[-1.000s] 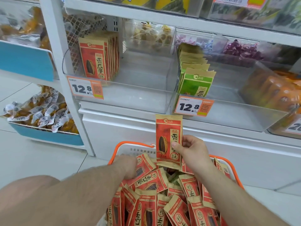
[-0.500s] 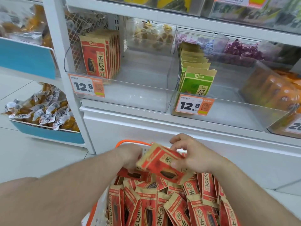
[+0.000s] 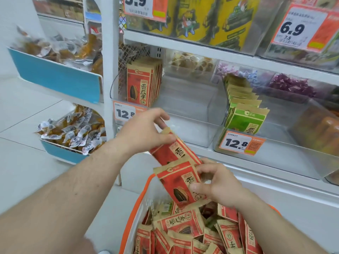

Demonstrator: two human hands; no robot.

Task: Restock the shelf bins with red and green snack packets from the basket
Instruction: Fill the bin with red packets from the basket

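Observation:
My left hand [image 3: 145, 131] grips a red snack packet [image 3: 172, 151] by its top end, held tilted in front of the clear left bin [image 3: 183, 129]. My right hand [image 3: 216, 184] pinches a second red packet [image 3: 178, 184] just above the orange basket [image 3: 141, 198], which is piled with several red packets [image 3: 183, 233]. A row of red packets [image 3: 143, 85] stands upright at the left end of the left bin. Green packets [image 3: 245, 118] stand in a row in the clear right bin [image 3: 275, 154].
Price tags reading 12.8 [image 3: 238, 143] hang on both bin fronts. Blue bins of wrapped snacks [image 3: 64, 149] stand at the left on a white floor. Yellow packs [image 3: 211, 19] fill the shelf above. An orange-brown product bin [image 3: 319, 132] sits at far right.
The view has tipped upward and closer to the shelf. My left hand rose from the basket holding a red packet toward the left bin; my right hand now holds another red packet.

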